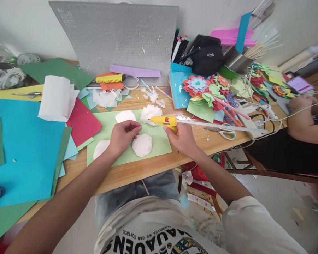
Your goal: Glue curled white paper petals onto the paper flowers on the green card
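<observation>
My right hand (184, 137) grips a yellow hot glue gun (164, 121), with a long clear glue stick (222, 125) jutting out of its back to the right. The gun's nozzle points left, beside a ruffled white paper flower (150, 113). Thumb and fingers of my left hand (125, 135) are pinched together over the light green sheet (159, 144); what they hold is too small to make out. Close to that hand lie a round white paper piece (142, 145), another white piece (125, 116) behind it and a third white piece (101, 148), partly covered by my forearm.
Blue paper (29, 141) and a white paper roll (54, 98) lie left. A yellow cutter (110, 78) is behind. Paper flowers (197, 86), scissors (226, 132) and a power strip (254, 128) with cords are right. Another person's arm (302, 120) rests at the far right.
</observation>
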A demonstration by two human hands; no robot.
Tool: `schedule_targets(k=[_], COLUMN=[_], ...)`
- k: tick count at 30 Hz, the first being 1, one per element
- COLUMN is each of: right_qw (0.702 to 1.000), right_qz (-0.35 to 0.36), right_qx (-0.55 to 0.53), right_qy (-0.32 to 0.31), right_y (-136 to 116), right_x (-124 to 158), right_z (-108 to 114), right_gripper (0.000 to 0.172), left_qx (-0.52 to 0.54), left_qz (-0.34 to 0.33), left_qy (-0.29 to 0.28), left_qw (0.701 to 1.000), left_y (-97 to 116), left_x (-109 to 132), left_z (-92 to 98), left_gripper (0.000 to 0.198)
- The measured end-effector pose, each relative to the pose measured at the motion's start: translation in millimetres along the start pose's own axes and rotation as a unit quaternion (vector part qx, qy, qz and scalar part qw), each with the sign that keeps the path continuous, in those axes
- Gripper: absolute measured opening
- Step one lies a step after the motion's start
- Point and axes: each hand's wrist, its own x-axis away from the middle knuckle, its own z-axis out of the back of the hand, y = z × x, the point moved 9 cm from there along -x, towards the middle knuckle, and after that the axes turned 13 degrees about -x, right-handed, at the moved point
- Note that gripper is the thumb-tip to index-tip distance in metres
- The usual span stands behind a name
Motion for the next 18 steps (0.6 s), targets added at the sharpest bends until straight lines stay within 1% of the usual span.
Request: schedule_targets(k=[5, 8, 10, 12, 14, 16, 18], right_qw=[0.998, 0.995, 0.989, 0.973, 0.949, 0.929, 0.914], right_qz=[-0.004, -0.009, -0.023, -0.045, -0.053, -0.043, -0.025], right_qx=[-0.056, -0.079, -0.128, -0.212, -0.296, -0.343, -0.356], right_qy=[0.040, 0.065, 0.075, 0.080, 0.092, 0.129, 0.192], right_y=[-3, 2, 9, 19, 25, 31, 40], right_x=[3, 5, 6, 9, 12, 16, 23], right_z=[12, 17, 19, 21, 27, 41, 61], right_gripper=[0.030, 0.031, 0.032, 0.033, 0.032, 0.030, 0.028], left_qx=[0.005, 0.003, 0.002, -0.005, -0.013, -0.018, -0.022], left_qz=[0.002, 0.002, 0.003, 0.003, 0.004, 0.005, 0.006], left_qy=[0.002, 0.003, 0.003, 0.003, 0.005, 0.009, 0.012], left_qw=[1.000, 1.000, 1.000, 1.000, 1.000, 1.000, 1.000], left_y=[-1, -1, -1, 0, 1, 1, 2], left_x=[0, -1, 0, 0, 0, 1, 0], left_z=[0.5, 0.8, 0.8, 0.8, 1.4, 2.4, 3.1], left_gripper=[0.025, 0.025, 0.025, 0.026, 0.024, 0.022, 0.020])
